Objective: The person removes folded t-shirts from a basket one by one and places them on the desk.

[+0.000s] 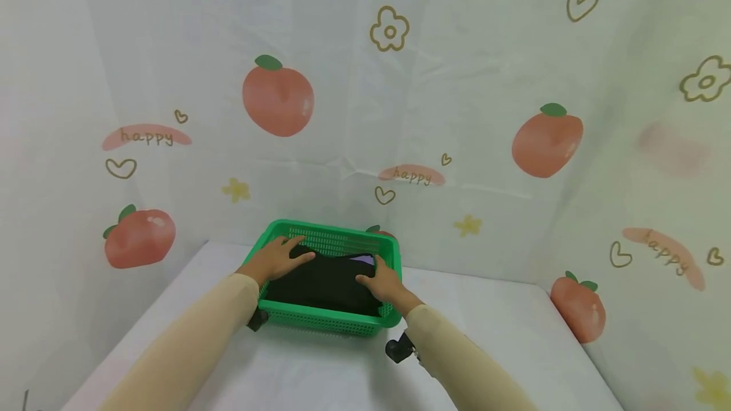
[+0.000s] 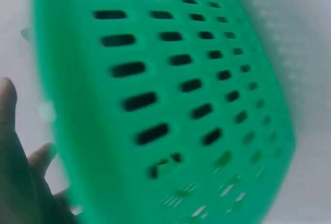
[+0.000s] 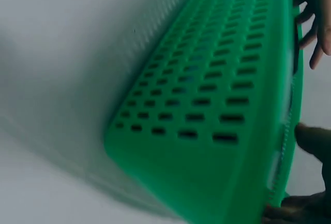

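A black cloth-like item (image 1: pixel 325 281) lies in a green plastic basket (image 1: pixel 320 319), filling much of it. A small purple patch (image 1: pixel 363 259) shows at its upper right edge. My left hand (image 1: pixel 276 261) is over the basket's left end with fingers spread, thumb and fingertips over the black item. At the right end, my right hand (image 1: pixel 386 281) reaches over the rim, thumb and fingers apart along the black item's right edge. In the left wrist view the left hand (image 2: pixel 20 177) shows dimly beside the rim. The right wrist view catches the right hand (image 3: pixel 315 177) close to the rim.
The basket stands on a white-covered table (image 1: pixel 485 328). Behind it hangs a white curtain (image 1: pixel 342 113) printed with peaches, hearts and flowers. A black wrist-worn device (image 1: pixel 400 347) sits below my right forearm, close to the basket's front right corner.
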{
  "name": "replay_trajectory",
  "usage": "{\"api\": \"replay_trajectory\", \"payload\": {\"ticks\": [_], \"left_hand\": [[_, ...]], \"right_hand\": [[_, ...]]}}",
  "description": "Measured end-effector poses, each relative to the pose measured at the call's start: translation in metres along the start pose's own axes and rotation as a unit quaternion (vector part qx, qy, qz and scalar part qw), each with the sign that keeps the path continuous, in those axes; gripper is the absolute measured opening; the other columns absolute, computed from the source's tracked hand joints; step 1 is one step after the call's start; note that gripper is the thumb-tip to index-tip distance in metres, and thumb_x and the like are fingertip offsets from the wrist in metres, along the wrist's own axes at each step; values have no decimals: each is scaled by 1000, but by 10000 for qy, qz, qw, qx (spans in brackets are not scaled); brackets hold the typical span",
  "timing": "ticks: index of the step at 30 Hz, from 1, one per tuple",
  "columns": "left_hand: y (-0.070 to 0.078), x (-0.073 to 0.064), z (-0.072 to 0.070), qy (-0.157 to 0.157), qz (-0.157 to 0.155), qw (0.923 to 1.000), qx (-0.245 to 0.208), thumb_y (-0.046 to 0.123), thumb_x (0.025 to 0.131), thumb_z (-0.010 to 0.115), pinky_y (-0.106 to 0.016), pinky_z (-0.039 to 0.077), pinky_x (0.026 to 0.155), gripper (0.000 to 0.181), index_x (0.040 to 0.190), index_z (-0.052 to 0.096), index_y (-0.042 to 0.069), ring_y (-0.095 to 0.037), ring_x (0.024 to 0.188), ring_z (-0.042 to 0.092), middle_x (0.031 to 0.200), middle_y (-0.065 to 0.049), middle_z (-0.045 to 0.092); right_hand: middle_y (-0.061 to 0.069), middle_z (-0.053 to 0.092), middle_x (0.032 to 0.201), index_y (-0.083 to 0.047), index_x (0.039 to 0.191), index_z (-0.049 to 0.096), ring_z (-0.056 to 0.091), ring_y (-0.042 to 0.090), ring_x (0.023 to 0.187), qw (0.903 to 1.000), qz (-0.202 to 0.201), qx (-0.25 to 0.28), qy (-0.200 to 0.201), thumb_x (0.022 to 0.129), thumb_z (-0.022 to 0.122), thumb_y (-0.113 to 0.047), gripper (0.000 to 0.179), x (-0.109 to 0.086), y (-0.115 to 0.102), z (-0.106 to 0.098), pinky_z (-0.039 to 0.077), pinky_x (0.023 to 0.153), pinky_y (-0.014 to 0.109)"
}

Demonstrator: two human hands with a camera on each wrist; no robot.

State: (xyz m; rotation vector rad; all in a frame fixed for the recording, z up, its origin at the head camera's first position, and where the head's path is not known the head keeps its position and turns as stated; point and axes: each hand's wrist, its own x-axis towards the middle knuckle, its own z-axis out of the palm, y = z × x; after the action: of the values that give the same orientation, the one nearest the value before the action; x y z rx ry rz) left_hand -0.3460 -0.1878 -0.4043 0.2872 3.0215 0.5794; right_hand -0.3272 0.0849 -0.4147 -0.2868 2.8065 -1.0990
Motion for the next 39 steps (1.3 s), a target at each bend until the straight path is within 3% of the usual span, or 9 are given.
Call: {"api": "replay_trajectory", "payload": {"ticks": [4, 8, 12, 16, 23, 28, 39], "left_hand": [[-8, -4, 7, -91, -110, 9992, -372, 66, 96, 41, -72, 31, 104, 84, 156, 28, 9, -56, 138, 29, 153, -36, 27], [-13, -4, 11, 8, 149, 9977, -656, 61, 95, 50, -72, 28, 105, 82, 153, 33, 5, -57, 139, 25, 150, -36, 32], [-16, -3, 17, 64, 618, 9953, -739, 50, 93, 62, -69, 36, 102, 79, 149, 38, 1, -56, 128, 42, 139, -37, 47], [-20, -6, 24, 119, 882, 9924, -852, 40, 89, 72, -65, 44, 96, 77, 147, 42, 0, -53, 117, 53, 132, -35, 53], [-24, -9, 29, 104, 780, 9896, -1203, 37, 87, 74, -68, 41, 97, 76, 147, 43, 2, -56, 126, 44, 144, -36, 41], [-30, -8, 31, 24, 711, 9887, -1320, 38, 87, 75, -68, 40, 97, 77, 148, 42, 3, -57, 129, 40, 147, -36, 38], [-25, -7, 23, -123, 603, 9894, -1318, 32, 89, 74, -67, 39, 99, 74, 148, 41, 1, -57, 131, 38, 148, -36, 36]], "right_hand": [[34, 40, 146, 8, 150, 26, 43, 49, 132, 9996, 215, 159, 133, 95, 63, -27, 75, 3, -2, 10, 39, 106, 59], [33, 37, 148, 7, 151, 27, 39, 49, 135, 9966, 467, 650, 180, 93, 66, -20, 75, 3, -2, 13, 37, 108, 60], [32, 32, 152, 6, 152, 25, 34, 50, 138, 9917, 604, 1134, 93, 91, 68, -11, 77, 4, 1, 14, 34, 110, 60], [31, 30, 153, 4, 153, 25, 32, 50, 139, 9915, 579, 1161, 1, 91, 68, -9, 76, 6, 6, 18, 32, 111, 60], [33, 30, 152, 0, 154, 25, 35, 52, 136, 9887, 619, 1348, -208, 92, 68, -11, 76, 6, 11, 26, 39, 104, 63], [33, 29, 152, 0, 154, 25, 37, 52, 134, 9860, 565, 1563, -148, 93, 67, -8, 75, 4, 10, 29, 41, 103, 62], [30, 35, 151, 1, 152, 31, 37, 49, 136, 9933, 360, 1087, 156, 91, 69, -6, 71, 3, 7, 26, 38, 108, 58]]}}
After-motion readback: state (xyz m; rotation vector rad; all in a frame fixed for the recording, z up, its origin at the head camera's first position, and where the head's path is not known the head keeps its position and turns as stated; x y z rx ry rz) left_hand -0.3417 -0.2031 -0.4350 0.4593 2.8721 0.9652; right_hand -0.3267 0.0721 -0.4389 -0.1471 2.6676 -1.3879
